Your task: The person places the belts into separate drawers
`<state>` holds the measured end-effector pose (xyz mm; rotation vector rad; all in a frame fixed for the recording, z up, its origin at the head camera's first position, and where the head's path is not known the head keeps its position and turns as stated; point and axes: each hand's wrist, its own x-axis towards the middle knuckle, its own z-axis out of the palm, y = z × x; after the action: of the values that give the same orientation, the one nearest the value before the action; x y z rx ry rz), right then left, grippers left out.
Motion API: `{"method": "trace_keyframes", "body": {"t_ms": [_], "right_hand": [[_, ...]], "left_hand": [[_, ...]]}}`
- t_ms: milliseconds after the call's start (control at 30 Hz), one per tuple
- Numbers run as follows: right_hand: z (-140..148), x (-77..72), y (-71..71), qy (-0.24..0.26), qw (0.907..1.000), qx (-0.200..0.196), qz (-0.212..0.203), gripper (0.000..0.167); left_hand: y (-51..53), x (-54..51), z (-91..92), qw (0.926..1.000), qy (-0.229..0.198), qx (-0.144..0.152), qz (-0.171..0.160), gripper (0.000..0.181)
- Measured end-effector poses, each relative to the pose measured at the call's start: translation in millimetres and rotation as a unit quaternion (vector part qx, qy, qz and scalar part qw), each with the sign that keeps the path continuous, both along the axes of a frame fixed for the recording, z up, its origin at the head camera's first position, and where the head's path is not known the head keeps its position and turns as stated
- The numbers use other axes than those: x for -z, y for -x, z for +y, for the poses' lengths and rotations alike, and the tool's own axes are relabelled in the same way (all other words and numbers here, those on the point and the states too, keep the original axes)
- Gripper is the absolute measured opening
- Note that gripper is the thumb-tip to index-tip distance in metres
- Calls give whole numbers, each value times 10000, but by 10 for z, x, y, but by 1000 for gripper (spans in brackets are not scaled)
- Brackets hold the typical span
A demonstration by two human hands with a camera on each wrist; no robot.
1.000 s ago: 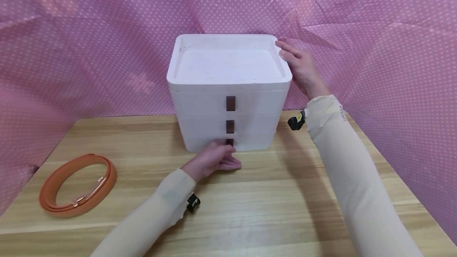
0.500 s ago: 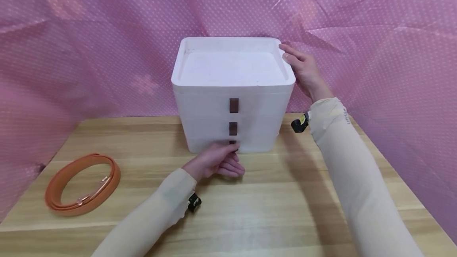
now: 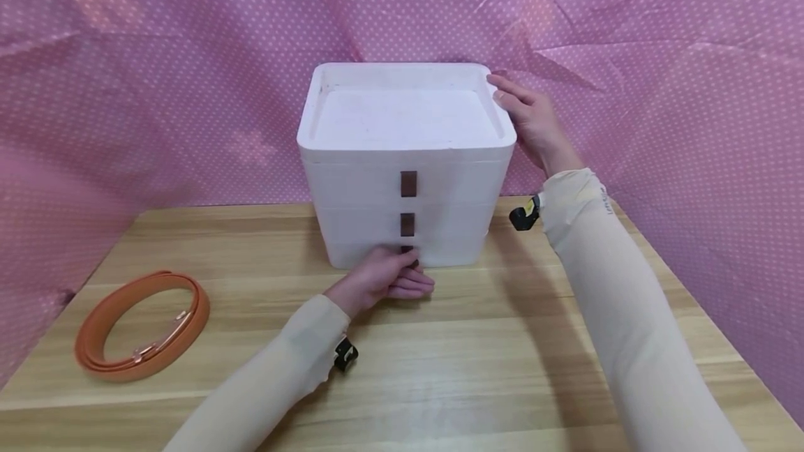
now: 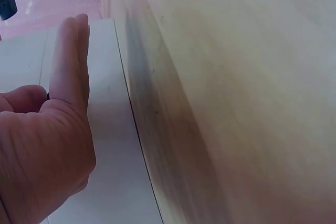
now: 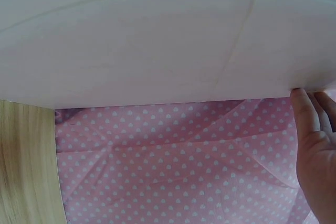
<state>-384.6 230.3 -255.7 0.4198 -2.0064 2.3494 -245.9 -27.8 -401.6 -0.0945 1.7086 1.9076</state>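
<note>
Our left hand (image 3: 380, 277) pinches the lowest brown tab (image 3: 407, 250), our uncurled right hand (image 3: 534, 121) touches white drawers (image 3: 358, 187); coiled orange belt (image 3: 199, 309) by table's (image 3: 471, 368) left edge.

The table (image 3: 465, 368) allowed passage between the sleeves (image 3: 628, 305); the drawer unit (image 3: 358, 183) blocked the far side, the belt (image 3: 93, 332) the left.

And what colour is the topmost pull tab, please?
The tab is dark brown, clearest in the head view.
</note>
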Motion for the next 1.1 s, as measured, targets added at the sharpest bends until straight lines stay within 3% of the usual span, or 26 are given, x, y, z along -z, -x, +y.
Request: {"method": "trace_keyframes", "body": {"t_ms": [433, 600, 1100], "right_hand": [[-11, -30, -3, 3, 10000, 80, 52, 44], [-10, -8, -3, -27, 10000, 53, 33, 44], [-7, -6, 4, -31, 9999, 18, 101, 44]], "left_hand": [[46, -12, -25, 9981, 465, 340, 223, 33], [48, -11, -37, 9968, 663, 342, 288, 32], [-37, -13, -17, 9970, 576, 301, 423, 31]]}}
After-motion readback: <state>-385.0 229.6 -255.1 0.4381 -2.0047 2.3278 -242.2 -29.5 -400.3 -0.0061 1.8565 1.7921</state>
